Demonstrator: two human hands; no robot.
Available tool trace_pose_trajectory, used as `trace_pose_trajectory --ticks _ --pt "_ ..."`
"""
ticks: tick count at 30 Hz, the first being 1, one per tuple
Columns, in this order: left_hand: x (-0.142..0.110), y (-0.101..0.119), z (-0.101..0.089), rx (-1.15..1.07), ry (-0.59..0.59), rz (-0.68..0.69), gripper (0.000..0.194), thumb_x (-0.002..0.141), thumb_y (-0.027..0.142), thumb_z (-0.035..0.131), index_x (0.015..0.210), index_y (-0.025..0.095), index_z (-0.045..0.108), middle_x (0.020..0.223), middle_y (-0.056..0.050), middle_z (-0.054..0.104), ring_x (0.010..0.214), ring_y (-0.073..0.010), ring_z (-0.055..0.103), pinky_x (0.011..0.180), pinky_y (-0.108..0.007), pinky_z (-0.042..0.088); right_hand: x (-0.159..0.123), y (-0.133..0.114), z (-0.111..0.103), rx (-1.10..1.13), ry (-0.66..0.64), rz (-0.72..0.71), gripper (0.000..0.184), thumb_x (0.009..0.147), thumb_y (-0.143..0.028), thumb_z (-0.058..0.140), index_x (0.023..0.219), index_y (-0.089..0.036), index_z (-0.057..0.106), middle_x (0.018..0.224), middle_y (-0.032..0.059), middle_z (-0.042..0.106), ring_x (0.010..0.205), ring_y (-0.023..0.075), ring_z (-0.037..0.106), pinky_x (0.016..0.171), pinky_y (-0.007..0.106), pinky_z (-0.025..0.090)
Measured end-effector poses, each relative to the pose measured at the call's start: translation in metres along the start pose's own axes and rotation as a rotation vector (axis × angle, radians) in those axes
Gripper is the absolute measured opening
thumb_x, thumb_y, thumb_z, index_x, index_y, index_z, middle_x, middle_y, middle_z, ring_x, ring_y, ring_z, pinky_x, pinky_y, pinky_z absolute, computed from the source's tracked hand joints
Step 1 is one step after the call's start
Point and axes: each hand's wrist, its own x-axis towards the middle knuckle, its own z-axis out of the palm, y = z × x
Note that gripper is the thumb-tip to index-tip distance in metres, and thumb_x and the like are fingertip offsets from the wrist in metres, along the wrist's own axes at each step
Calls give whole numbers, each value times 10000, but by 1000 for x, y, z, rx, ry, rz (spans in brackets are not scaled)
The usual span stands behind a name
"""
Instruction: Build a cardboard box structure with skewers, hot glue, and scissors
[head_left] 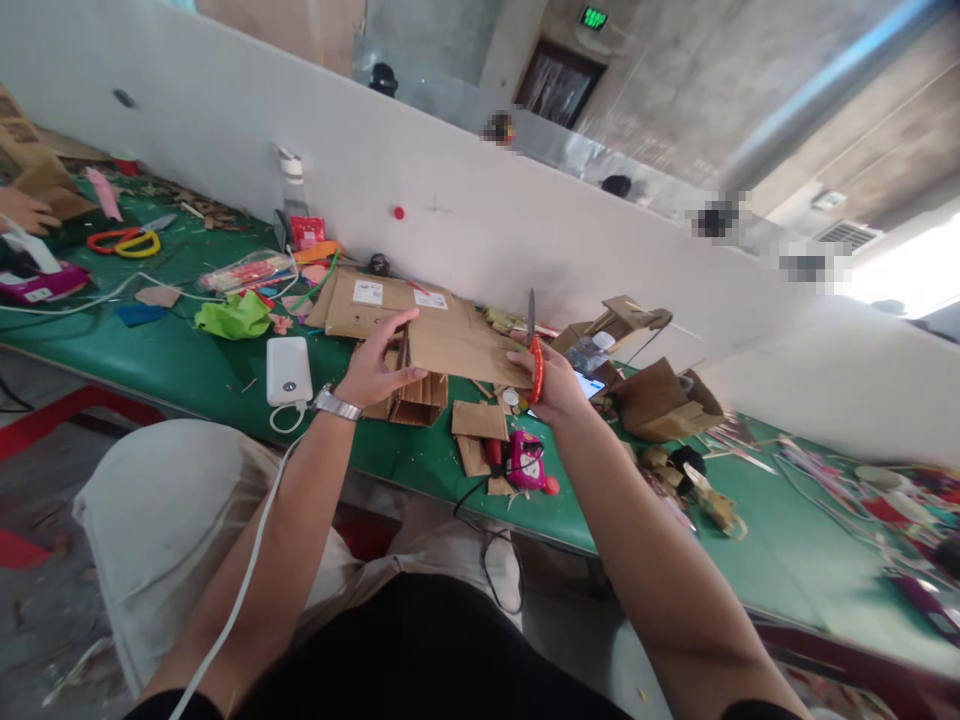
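Note:
A flat piece of brown cardboard [465, 345] is held up between my two hands. My left hand [382, 360] grips its left edge, fingers behind and above, thumb in front. My right hand [556, 380] is closed around scissors [537, 368] with red patterned handles, their blades pointing up. Fingertips of that same hand also touch the cardboard's right end. Below the sheet stands a small cardboard box [420, 402] with upright walls. Behind lies a larger flattened cardboard piece [356, 300] with white labels.
A white power bank [289, 370] with a cable is left of my hands. Nearer the front edge are cardboard scraps [478, 422] and a pink hot-glue gun-like item [526, 460]. Cardboard constructions [667, 400] stand right. A co-worker's hand [26, 212] shows far left, near other scissors [131, 240].

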Motion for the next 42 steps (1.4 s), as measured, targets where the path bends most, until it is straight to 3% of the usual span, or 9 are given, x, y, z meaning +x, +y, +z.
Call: trace_pose_trajectory --ticks 3,11,22,30,42 --pt "-1 2 0 -1 4 -11 925 807 616 887 1601 319 516 1642 -167 498 1491 -389 532 1180 -545 508 2 -1 -1 -42 0 14 588 677 -130 917 1230 -190 725 749 -2 777 671 222 780 499 286 622" --pt "1 17 -4 -3 -23 11 786 818 641 865 1486 290 646 1671 -180 473 1578 -394 438 1180 -516 515 4 -5 0 -77 -4 0 554 670 -106 932 1183 -174 733 752 12 779 736 255 805 616 362 694" --pt "2 18 -4 -72 -40 -13 852 831 843 699 1445 255 652 1604 -192 504 1499 -379 515 1170 -493 510 0 -9 4 -67 19 5 550 625 -75 934 1120 -184 722 745 3 775 773 256 814 644 348 696" --pt "2 18 -9 -125 -76 -58 753 880 706 766 1471 259 630 1574 -168 556 1462 -354 553 1184 -480 491 2 -9 4 -82 22 -4 535 658 -117 933 1145 -205 731 770 -8 792 759 249 815 636 353 699" --pt "0 17 -10 -99 -75 -46 785 868 733 754 1489 273 618 1585 -165 542 1474 -368 536 1182 -497 493 3 -4 1 -79 11 -41 561 654 -173 960 1166 -218 738 807 6 799 789 260 817 661 366 698"
